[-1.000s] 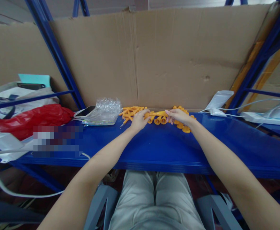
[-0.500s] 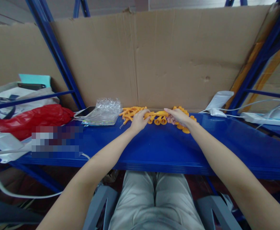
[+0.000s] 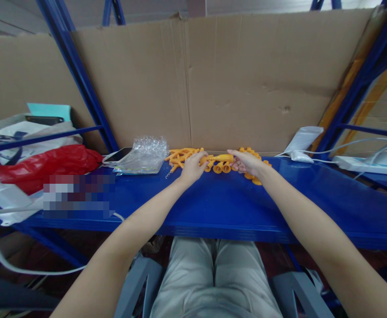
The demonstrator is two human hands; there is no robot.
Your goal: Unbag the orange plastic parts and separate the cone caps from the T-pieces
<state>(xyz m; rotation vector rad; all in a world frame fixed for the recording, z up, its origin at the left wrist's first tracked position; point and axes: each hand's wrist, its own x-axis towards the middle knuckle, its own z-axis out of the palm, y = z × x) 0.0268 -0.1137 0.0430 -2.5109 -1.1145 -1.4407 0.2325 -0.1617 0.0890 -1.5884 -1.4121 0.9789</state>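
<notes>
My left hand (image 3: 192, 168) is closed round one end of a yellow-orange plastic piece (image 3: 222, 157) at the back of the blue shelf. The fingers of my right hand (image 3: 249, 163) pinch the ribbed other end, so the piece lies level between both hands. Just below it are several orange cup-shaped parts (image 3: 217, 168) with flared openings. Left of my left hand lies a heap of branching orange parts (image 3: 177, 156), one with a small metal spiral (image 3: 167, 175) at its tip. More round orange parts (image 3: 256, 180) sit beside and behind my right hand, partly hidden by it.
Cardboard (image 3: 246, 84) walls off the back of the blue shelf (image 3: 226, 207). At left are a clear plastic bag (image 3: 145, 157), a phone (image 3: 118, 154), a red plastic bag (image 3: 47, 165) and a blurred patch. A white power strip (image 3: 365, 164) and cables lie at right.
Both hands keep almost the same place and hold on the plastic piece. My right fingers have shifted very slightly at its ribbed end.
</notes>
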